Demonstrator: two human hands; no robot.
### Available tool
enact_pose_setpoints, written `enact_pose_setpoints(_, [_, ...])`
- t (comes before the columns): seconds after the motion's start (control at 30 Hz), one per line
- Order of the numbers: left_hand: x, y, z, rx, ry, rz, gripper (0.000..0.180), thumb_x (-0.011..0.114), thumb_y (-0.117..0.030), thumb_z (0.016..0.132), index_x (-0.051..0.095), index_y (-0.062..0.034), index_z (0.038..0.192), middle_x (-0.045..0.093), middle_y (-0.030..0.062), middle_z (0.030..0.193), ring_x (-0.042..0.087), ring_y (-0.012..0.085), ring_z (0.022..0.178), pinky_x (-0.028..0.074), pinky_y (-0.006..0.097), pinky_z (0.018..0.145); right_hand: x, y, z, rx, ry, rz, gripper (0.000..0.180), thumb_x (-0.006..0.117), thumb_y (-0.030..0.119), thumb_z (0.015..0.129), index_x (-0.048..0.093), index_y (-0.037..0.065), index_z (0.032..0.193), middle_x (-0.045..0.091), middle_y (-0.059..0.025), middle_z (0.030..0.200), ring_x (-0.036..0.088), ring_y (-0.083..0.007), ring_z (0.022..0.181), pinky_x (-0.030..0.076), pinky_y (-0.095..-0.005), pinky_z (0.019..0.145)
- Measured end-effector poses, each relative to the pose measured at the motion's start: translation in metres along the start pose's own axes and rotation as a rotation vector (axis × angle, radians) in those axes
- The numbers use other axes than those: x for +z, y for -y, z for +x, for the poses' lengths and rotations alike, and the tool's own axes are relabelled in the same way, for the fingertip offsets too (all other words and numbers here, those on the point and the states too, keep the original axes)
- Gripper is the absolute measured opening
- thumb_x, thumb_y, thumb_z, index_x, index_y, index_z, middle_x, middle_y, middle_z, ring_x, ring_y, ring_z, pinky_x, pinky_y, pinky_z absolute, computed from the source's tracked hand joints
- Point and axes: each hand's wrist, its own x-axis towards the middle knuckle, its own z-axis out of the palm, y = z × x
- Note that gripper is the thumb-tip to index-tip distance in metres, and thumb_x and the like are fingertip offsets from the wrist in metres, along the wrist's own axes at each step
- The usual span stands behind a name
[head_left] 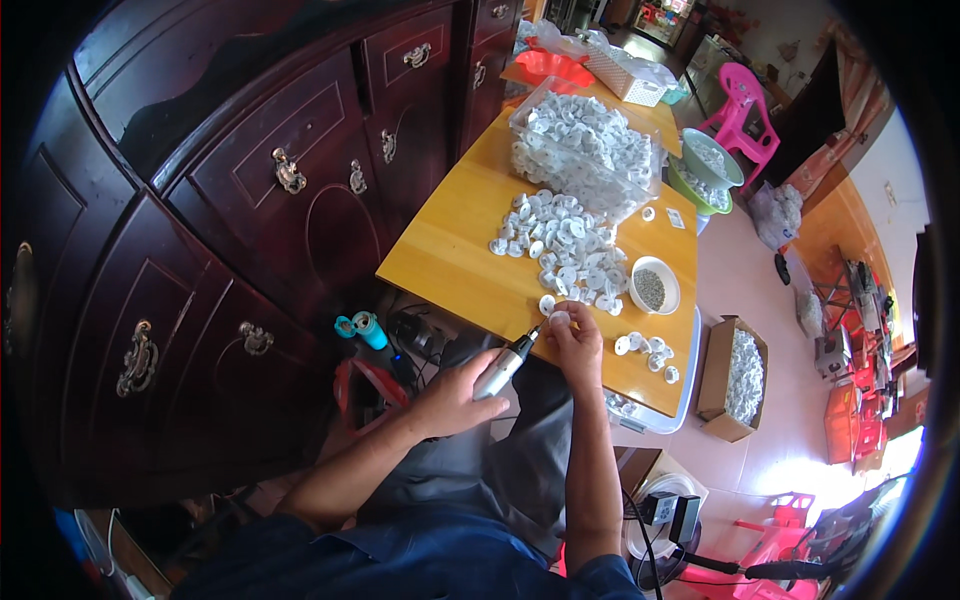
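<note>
A small white round part (559, 318) is pinched in the fingertips of the right hand (578, 340), held just over the near edge of the wooden table (450, 255). The left hand (455, 398) is clenched around a grey pen-shaped power tool (503, 368), whose tip meets the white part.

Just beyond the right hand lies a loose spread of similar white parts (560, 245); further out sits a clear bag (585, 150) packed with more of them. To the right of that hand stands a small white bowl (653, 286) of tiny dark pieces, with a few finished parts (645, 347) beside it.

The table surface is yellow wood. A dark carved cabinet (250, 220) with brass handles stands to the left of the left hand. On the tiled floor, right of the right hand, an open cardboard box (738, 378) holds white parts. Green basins (705, 170) and a pink plastic chair (745, 115) stand well beyond.
</note>
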Motion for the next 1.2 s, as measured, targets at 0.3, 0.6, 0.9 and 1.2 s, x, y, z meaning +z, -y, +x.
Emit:
enact_pose_setpoints(0.3, [0.0, 0.007, 0.001, 0.024, 0.018, 0.027, 0.068, 0.075, -0.015, 0.084, 0.044, 0.0019, 0.142, 0.061, 0.0125, 0.121, 0.059, 0.0172, 0.109, 0.048, 0.033, 0.095, 0.001, 0.002, -0.005, -0.004, 0.122, 0.257, 0.023, 0.065, 0.001, 0.092, 0.06, 0.003, 0.114, 0.065, -0.0013, 0.092, 0.062, -0.0093, 0.085, 0.051, -0.0233, 0.079])
enact_pose_setpoints(0.6, [0.005, 0.015, 0.001, 0.029, -0.018, 0.051, 0.073, 0.075, -0.026, 0.082, 0.044, -0.0006, 0.143, 0.066, 0.0224, 0.117, 0.068, 0.0333, 0.106, 0.052, 0.04, 0.09, 0.003, 0.003, -0.009, 0.045, 0.072, 0.206, 0.031, 0.069, 0.001, 0.089, 0.068, 0.0, 0.12, 0.07, -0.0026, 0.097, 0.063, -0.0069, 0.086, 0.051, -0.0217, 0.078])
enact_pose_setpoints(0.9, [0.005, 0.014, 0.001, 0.037, -0.018, 0.06, 0.073, 0.075, -0.026, 0.082, 0.043, -0.0006, 0.143, 0.066, 0.0229, 0.117, 0.068, 0.0339, 0.105, 0.053, 0.04, 0.09, 0.005, 0.003, -0.01, 0.035, 0.043, 0.189, 0.028, 0.07, 0.002, 0.089, 0.069, -0.001, 0.116, 0.071, -0.0012, 0.092, 0.063, -0.0054, 0.082, 0.051, -0.0206, 0.075])
enact_pose_setpoints(1.2, [0.005, 0.012, 0.002, 0.043, -0.019, 0.058, 0.071, 0.074, -0.026, 0.083, 0.044, -0.001, 0.142, 0.067, 0.0223, 0.114, 0.068, 0.0336, 0.103, 0.053, 0.04, 0.088, 0.004, -0.003, -0.01, 0.039, 0.056, 0.175, 0.025, 0.068, 0.001, 0.091, 0.068, 0.0, 0.116, 0.07, -0.0005, 0.094, 0.063, -0.0057, 0.082, 0.051, -0.0211, 0.074])
